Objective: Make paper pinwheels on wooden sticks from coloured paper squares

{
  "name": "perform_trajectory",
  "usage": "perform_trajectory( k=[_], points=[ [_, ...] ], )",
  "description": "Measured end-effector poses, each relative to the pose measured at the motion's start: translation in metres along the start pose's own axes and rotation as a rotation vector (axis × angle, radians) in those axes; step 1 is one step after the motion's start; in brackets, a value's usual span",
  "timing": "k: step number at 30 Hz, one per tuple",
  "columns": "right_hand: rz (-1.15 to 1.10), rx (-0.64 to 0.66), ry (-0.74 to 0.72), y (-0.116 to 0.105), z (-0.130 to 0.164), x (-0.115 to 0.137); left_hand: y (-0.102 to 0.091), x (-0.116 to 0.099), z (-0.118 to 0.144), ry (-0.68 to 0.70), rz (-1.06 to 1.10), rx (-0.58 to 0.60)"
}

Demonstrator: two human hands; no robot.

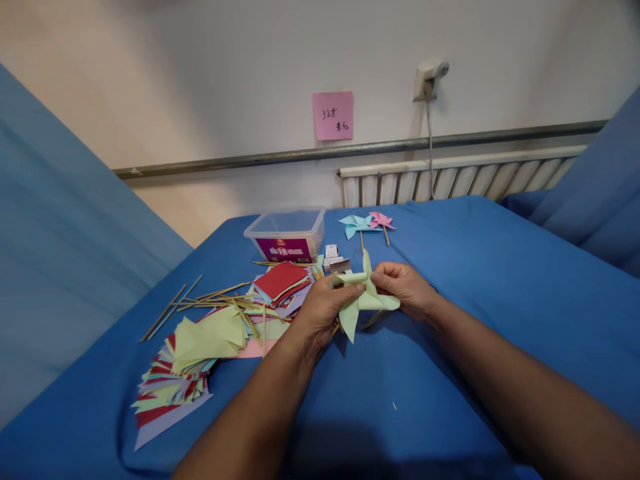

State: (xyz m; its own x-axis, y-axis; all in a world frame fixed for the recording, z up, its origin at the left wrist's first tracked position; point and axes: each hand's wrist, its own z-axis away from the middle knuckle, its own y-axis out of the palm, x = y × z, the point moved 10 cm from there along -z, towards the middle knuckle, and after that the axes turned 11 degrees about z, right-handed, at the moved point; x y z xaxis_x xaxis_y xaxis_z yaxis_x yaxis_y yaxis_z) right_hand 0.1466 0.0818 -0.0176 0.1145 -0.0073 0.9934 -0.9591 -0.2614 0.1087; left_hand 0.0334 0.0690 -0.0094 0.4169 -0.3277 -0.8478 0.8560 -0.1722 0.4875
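Note:
A pale green paper pinwheel (373,301) is held up above the blue cloth, its blades curled in toward the centre. From the left, my left hand (323,305) pinches it with the thumb lying across the paper near the middle. My right hand (403,287) is closed at the pinwheel's right side, its fingertips at the centre; whether a pin is between them is too small to tell. Behind the pinwheel stand small boxes (331,252), partly hidden. A blue pinwheel (356,225) and a pink pinwheel (381,220) on sticks lie farther back.
Left of my hands lie fanned coloured paper sheets (173,387), yellow-green sheets (210,340), a red-topped paper stack (281,280) and several thin sticks (215,300). A clear plastic tub (285,230) stands behind them. Blue curtains (65,233) hang at both sides; a radiator (465,180) is behind.

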Motion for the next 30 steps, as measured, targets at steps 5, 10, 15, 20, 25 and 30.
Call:
perform_trajectory(
  k=[5,10,15,20,25,30],
  points=[
    [-0.068,0.000,0.004,-0.001,0.002,0.005,-0.002,-0.002,0.001,0.000,-0.003,-0.022],
    [-0.080,0.024,0.073,0.001,0.005,0.000,0.008,0.004,0.005,-0.057,0.022,0.063],
    [-0.199,0.080,0.113,0.010,0.007,-0.003,0.014,0.008,0.008,-0.105,0.022,0.112],
    [-0.269,0.145,0.094,0.016,0.009,0.006,0.022,0.011,0.013,-0.151,0.026,0.185],
    [-0.223,0.121,0.067,0.015,0.009,0.011,0.023,0.013,0.014,-0.181,0.020,0.180],
    [-0.193,0.073,0.081,0.012,0.008,0.009,0.022,0.012,0.014,-0.171,0.003,0.186]
  ],
)
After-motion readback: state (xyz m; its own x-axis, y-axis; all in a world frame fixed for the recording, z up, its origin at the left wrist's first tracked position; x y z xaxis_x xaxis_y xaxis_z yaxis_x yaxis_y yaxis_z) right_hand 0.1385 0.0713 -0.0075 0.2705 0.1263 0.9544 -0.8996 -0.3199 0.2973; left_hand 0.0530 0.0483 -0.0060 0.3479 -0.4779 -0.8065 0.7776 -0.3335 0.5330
